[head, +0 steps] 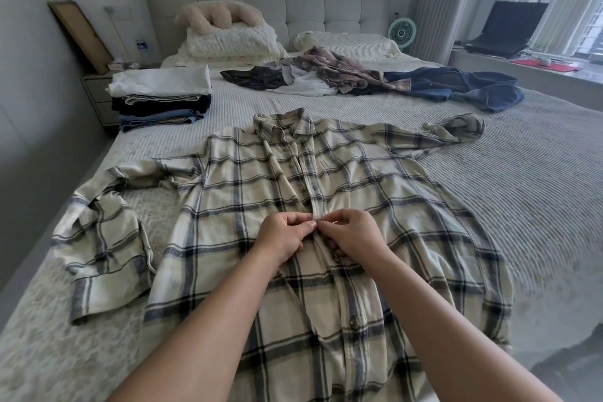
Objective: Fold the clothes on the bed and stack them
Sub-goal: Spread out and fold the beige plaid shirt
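A cream plaid shirt (228,212) with dark stripes lies face up across the bed (522,189), collar away from me, sleeves spread to both sides. My left hand (282,235) and my right hand (354,233) meet at the button placket in the middle of the shirt. Each hand pinches the placket edge with thumb and fingertips. A stack of folded clothes (161,98) sits at the bed's far left. Unfolded clothes lie further back: a dark garment (253,78), a brownish plaid shirt (339,70) and a blue denim jacket (456,86).
Pillows (228,42) and a plush toy (218,16) lie by the headboard. A small green fan (401,32) stands at the right of the headboard. A nightstand (98,98) is at the left, and a laptop (509,29) rests on the window ledge.
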